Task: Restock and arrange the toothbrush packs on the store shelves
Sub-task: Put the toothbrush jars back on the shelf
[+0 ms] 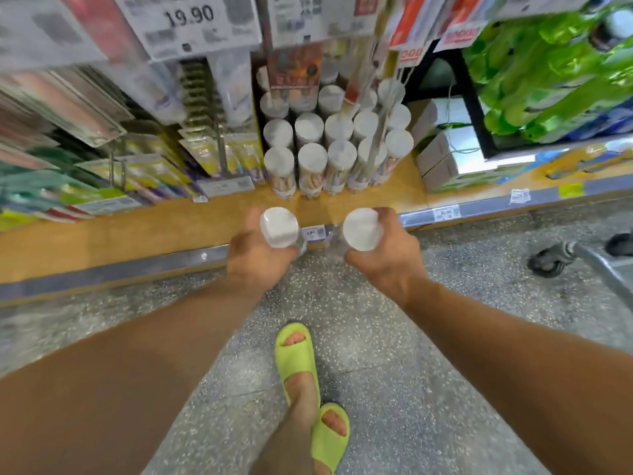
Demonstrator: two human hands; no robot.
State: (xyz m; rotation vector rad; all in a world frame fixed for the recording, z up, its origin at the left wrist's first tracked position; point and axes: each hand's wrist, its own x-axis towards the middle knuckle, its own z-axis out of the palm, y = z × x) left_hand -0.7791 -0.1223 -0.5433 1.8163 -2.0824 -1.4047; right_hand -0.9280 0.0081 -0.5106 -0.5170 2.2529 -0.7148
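- Restocking step: one white-capped tube (279, 227) is held in the left hand (255, 260), another tube (361, 229) in the right hand (387, 260), fingers curled round each, frame centre.
- Next, judged: both to be stood upright before the tube cluster (334, 145) on the wooden shelf (137, 231), upper centre.

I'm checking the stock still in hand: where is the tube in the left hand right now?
In the head view, the tube is upright in the left hand, just left of centre over the wooden shelf's front edge, beside the right hand's tube.
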